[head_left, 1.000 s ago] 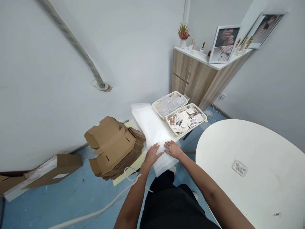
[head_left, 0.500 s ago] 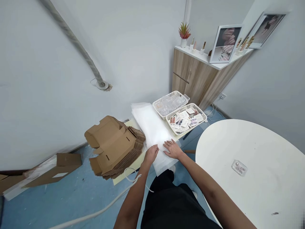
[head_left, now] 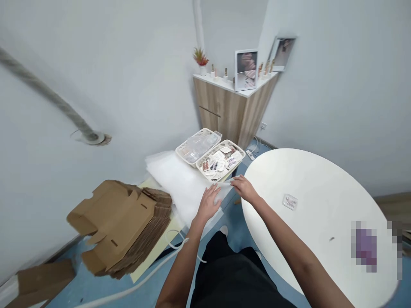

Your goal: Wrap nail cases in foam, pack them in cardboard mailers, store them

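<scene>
- The left hand (head_left: 208, 204) lies open, fingers spread, palm down on a stack of white sheets (head_left: 178, 182); it is not gripping anything.
- The right hand (head_left: 244, 189) is nearly closed, pinching the corner of a thin sheet (head_left: 224, 184) between thumb and fingers and lifting it off the stack, just above the edge of a round white table (head_left: 316, 222).
- The thin sheet is translucent, and its far part merges with the stack under the left hand.
- The stack lies on a low surface, with a pale yellow sheet (head_left: 167, 229) showing beside it.
- Just past the stack sit two white plastic baskets, touching each other. One holds clear packets (head_left: 197, 146); the other holds printed cards (head_left: 221, 161).
- The cards show colored nail images, but their writing is too small to read, and no brand can be made out.
- To the left of the stack is a pile of flat brown cardboard blanks (head_left: 120, 226).
- A small clear packet (head_left: 290, 202) lies on the table, with no legible label. A pixelated patch (head_left: 364, 246) hides part of the table.
- A wooden cabinet (head_left: 221, 107) stands in the corner. On top are a potted plant (head_left: 201, 57) and a framed nail photo (head_left: 245, 69).
</scene>
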Tool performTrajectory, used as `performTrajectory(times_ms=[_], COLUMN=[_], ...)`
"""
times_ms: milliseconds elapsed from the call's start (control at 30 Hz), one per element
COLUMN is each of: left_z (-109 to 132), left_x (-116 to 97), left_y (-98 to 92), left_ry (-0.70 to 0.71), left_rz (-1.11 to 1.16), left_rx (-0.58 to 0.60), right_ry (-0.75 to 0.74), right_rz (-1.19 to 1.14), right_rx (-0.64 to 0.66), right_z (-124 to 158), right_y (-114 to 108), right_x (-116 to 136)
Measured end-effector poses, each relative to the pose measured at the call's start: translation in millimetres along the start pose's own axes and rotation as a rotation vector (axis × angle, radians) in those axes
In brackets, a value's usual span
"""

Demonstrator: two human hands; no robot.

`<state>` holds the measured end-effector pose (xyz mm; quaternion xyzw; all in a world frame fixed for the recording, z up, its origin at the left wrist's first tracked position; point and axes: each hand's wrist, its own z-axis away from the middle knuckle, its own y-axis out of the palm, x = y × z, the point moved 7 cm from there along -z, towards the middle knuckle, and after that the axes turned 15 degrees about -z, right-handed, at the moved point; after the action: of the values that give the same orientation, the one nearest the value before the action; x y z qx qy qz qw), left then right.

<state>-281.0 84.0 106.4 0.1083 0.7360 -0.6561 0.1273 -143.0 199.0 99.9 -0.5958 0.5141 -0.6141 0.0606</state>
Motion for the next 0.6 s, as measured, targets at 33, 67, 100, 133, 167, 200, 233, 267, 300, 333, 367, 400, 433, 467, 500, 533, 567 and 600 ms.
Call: performTrajectory(times_ms=[33, 67, 100, 133, 167, 200, 233, 267, 300, 333, 367, 400, 433, 467, 500, 533, 567, 600], left_z=[-6, -12, -17, -22, -26, -30, -34, -37, -39, -40, -41, -40, -39, -37, -35, -32, -28, -24], left_x=[-15, -30, -46, -62, -79, -95, -112, -129, -146, -163, -179, -193, -207, -218, -228, -237, -245, -251], left_y=[5.9, 12.3, 19.3, 27.0, 35.6, 44.9, 55.0, 65.7, 76.9, 88.4, 100.0, 111.4, 122.3, 132.6, 142.4, 151.9, 161.0, 169.9], left_ry=[0.035, 0.068, 0.098, 0.123, 0.141, 0.153, 0.164, 0.176, 0.191, 0.211, 0.232, 0.254, 0.27, 0.279, 0.283, 0.282, 0.278, 0.271], left_rz=[-0.02, -0.034, -0.04, -0.037, -0.027, -0.014, -0.002, 0.005, 0.004, -0.005, -0.023, -0.049, -0.081, -0.118, -0.155, -0.191, -0.222, -0.247], left_rx=[0.024, 0.047, 0.069, 0.092, 0.117, 0.145, 0.176, 0.209, 0.244, 0.28, 0.316, 0.348, 0.372, 0.387, 0.396, 0.401, 0.404, 0.409], right_ry=[0.017, 0.041, 0.074, 0.112, 0.151, 0.186, 0.215, 0.239, 0.26, 0.28, 0.3, 0.318, 0.335, 0.352, 0.369, 0.39, 0.416, 0.448], right_rz=[0.018, 0.032, 0.042, 0.047, 0.052, 0.057, 0.067, 0.081, 0.101, 0.123, 0.147, 0.17, 0.191, 0.208, 0.222, 0.232, 0.24, 0.245], right_rx=[-0.045, -0.095, -0.149, -0.206, -0.262, -0.314, -0.36, -0.399, -0.432, -0.46, -0.482, -0.498, -0.51, -0.518, -0.523, -0.526, -0.53, -0.532], right_z=[15, 32, 50, 68, 87, 106, 124, 142, 160, 178, 197, 216, 235, 254, 273, 291, 309, 326], right_y=[-19, -38, -56, -72, -87, -101, -114, -125, -136, -145, -153, -160, -165, -168, -169, -168, -165, -160], right_x=[-8, -15, -23, -31, -38, -44, -50, -56, -61, -67, -72, -77, -81, -84, -87, -89, -91, -92])
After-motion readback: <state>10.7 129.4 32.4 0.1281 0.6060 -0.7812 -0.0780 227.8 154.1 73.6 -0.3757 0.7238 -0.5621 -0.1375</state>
